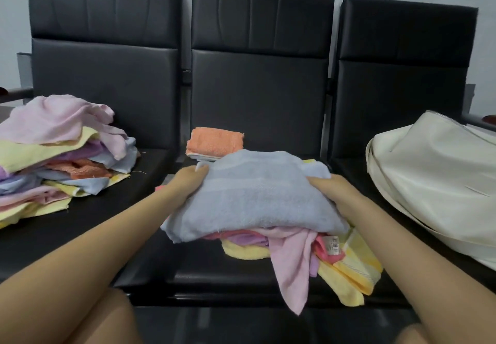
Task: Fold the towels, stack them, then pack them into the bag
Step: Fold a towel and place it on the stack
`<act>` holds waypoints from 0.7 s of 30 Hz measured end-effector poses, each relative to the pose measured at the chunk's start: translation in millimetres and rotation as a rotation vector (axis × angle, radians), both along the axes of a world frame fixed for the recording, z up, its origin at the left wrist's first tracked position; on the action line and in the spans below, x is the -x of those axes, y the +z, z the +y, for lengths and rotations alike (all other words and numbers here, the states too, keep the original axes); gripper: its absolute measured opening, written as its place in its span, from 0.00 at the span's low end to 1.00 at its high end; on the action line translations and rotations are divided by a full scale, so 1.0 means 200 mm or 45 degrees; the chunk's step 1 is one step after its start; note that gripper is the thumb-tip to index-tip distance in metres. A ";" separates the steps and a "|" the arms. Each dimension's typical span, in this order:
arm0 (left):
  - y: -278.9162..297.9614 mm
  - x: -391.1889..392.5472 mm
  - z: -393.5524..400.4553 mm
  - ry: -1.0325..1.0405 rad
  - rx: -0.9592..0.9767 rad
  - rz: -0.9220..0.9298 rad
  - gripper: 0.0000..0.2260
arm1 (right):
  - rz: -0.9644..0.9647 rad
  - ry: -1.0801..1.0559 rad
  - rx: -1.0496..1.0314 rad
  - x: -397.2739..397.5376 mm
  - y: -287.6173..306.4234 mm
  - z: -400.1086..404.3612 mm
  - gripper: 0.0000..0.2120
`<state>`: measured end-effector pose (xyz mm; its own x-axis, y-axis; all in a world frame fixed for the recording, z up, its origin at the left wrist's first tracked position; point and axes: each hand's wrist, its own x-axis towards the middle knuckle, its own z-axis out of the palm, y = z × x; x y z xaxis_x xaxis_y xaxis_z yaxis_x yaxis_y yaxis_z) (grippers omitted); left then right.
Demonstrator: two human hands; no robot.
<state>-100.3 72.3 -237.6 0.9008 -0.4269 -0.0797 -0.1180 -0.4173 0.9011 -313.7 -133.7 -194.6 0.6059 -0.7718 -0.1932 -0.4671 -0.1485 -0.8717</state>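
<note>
Currently: three black padded seats [257, 96] span the whole frame, backrests up top, cushions running to the bottom edge.

Right side: cream bag [434, 171] slumped on the right seat, zipper edge at its upper rim, straps trailing along its left flank.

Left side: loose pile of unfolded towels [53, 155] on the left seat; pink on top, yellow, purple, orange and blue layers under it.

Centre: bundle of towels [257, 204] held over the middle seat. Blue towel [255, 198] covers the top; pink towel [292, 263] hangs out below toward lower centre; yellow striped towel [357, 263] sticks out lower right, white label near it.

Left hand [188, 182] grips the bundle's left end, fingers curled under the blue layer. Right hand [330, 188] grips the right end, fingers tucked into the cloth, mostly hidden.

Upper centre, behind the bundle: small folded orange towel [214, 142] on top of a low folded stack, at the back of the middle seat.
</note>
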 end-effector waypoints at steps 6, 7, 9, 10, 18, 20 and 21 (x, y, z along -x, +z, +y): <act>-0.01 0.01 -0.01 -0.043 -0.069 -0.255 0.13 | -0.103 0.017 0.505 0.02 -0.06 -0.05 0.07; 0.00 0.02 0.00 -0.026 -0.092 -0.349 0.12 | -0.114 0.023 0.603 0.03 -0.07 -0.06 0.08; 0.00 0.04 0.02 0.032 -0.099 -0.523 0.15 | -0.190 0.035 0.610 0.03 -0.08 -0.05 0.10; 0.00 0.05 0.02 0.048 -0.061 -0.570 0.18 | -0.235 0.040 0.599 0.03 -0.09 -0.03 0.11; 0.11 0.18 0.04 0.042 0.325 -0.259 0.12 | -0.448 -0.026 0.136 0.07 0.00 0.03 0.08; 0.14 0.17 0.07 0.093 0.399 -0.196 0.07 | -0.461 -0.019 0.068 0.11 0.04 0.02 0.05; 0.15 0.17 0.09 0.117 0.395 -0.204 0.06 | -0.434 0.006 0.055 0.13 0.05 0.03 0.04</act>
